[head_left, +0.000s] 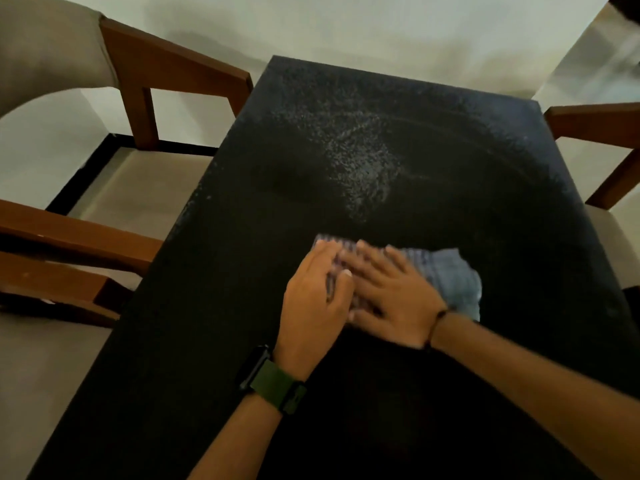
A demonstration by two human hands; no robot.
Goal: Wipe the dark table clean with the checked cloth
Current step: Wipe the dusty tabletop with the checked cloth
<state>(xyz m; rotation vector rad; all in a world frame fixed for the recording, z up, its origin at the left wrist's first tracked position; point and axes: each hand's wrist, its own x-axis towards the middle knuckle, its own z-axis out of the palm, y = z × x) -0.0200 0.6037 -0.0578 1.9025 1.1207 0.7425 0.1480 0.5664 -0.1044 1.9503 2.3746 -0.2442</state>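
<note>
**Checked cloth under both hands on dark table**

Checked cloth (pixel 446 278) lies bunched on the dark table (pixel 214 306), a little nearer the near end than the middle and slightly to the right of the centre line.

Head view. Both hands rest flat on the cloth, side by side and touching. The left hand (pixel 313 299) covers the cloth's left part, fingers straight and laid close together, pointing away from the person; the fingertips reach the cloth's far left corner. The right hand (pixel 388 289) lies over the middle of the cloth, angled towards the left, fingers straight and slightly spread, its thumb lying against the cloth's near edge. Neither hand curls round or pinches the fabric. The hands are slightly blurred. The cloth's right part shows uncovered beyond the right hand, pale blue-grey and crumpled.

A pale, speckled smear (pixel 360 164) covers the table surface beyond the cloth, towards the middle and far end, well apart from the hands.

The left wrist carries a watch with a green strap (pixel 273 382); the right wrist carries a thin dark band (pixel 437 327).

A wooden chair (pixel 145 81) with a light cushion stands just beside the table's left side. Part of another wooden chair (pixel 602 129) stands at the right side. A pale wall (pixel 346 29) stands behind the table.
</note>
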